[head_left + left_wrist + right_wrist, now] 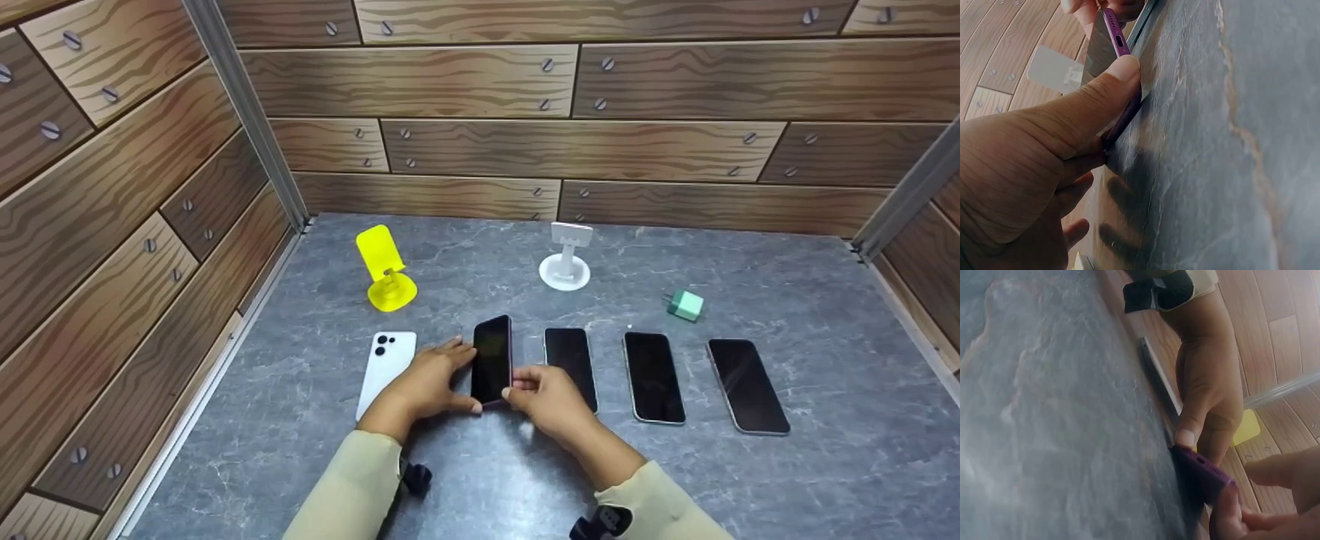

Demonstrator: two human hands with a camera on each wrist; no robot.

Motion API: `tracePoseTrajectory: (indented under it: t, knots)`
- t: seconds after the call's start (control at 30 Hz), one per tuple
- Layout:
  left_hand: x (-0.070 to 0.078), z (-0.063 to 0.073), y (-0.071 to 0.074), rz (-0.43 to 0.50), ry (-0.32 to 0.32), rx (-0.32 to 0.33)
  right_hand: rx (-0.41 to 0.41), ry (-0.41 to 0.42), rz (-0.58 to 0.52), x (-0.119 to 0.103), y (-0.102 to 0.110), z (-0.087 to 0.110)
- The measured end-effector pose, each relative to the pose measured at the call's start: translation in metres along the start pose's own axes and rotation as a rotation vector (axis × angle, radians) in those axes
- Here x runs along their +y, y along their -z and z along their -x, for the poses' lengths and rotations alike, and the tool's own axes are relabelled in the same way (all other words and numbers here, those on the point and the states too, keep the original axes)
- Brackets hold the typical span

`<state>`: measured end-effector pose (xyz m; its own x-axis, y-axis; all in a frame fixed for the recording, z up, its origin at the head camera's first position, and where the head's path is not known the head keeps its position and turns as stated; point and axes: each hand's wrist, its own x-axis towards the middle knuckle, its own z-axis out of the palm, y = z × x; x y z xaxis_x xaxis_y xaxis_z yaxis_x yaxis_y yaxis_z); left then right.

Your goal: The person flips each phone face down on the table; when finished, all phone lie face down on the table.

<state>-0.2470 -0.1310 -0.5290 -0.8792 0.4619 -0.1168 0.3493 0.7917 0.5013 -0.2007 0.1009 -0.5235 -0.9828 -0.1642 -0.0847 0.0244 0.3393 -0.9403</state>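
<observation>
A purple-edged smartphone [491, 364] with a dark screen is tilted, its right side raised from the table. My left hand [429, 379] holds it at the left, fingers on the side edge and thumb on the lower corner. At the lower right corner, my right hand [551, 397] pinches the phone between thumb and fingers. The charging port shows on the purple bottom edge [1204, 469] in the right wrist view. Left of it, partly under my left hand, a white phone [386, 367] lies with its cameras up. Just right lies a black-screened phone [571, 360], partly covered by my right hand.
Two more dark-screened phones [654, 379] lie farther right on the grey marbled table [465, 487]. Behind the row stand a yellow phone stand [381, 259] and a white phone stand [566, 262]. A green and white charger plug [685, 305] sits at right. Wood-patterned walls enclose the table.
</observation>
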Motion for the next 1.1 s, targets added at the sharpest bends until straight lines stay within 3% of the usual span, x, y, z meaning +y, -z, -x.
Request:
tracePoseTrajectory:
  t: [0.4, 0.87, 0.97, 1.1]
  knots:
    - [0.0, 0.0, 0.0, 0.004, -0.002, 0.013, 0.045, 0.041, 0.161, 0.002, -0.005, -0.003]
    - [0.0, 0.0, 0.0, 0.038, -0.001, 0.031, 0.075, 0.019, 0.16, 0.004, -0.009, -0.002]
    - [0.001, -0.001, 0.001, 0.094, 0.01, 0.077, 0.089, 0.022, 0.156, 0.004, -0.011, 0.0]
    - [0.008, -0.008, 0.001, 0.121, 0.006, 0.244, 0.124, 0.031, 0.189, 0.002, -0.013, 0.002]
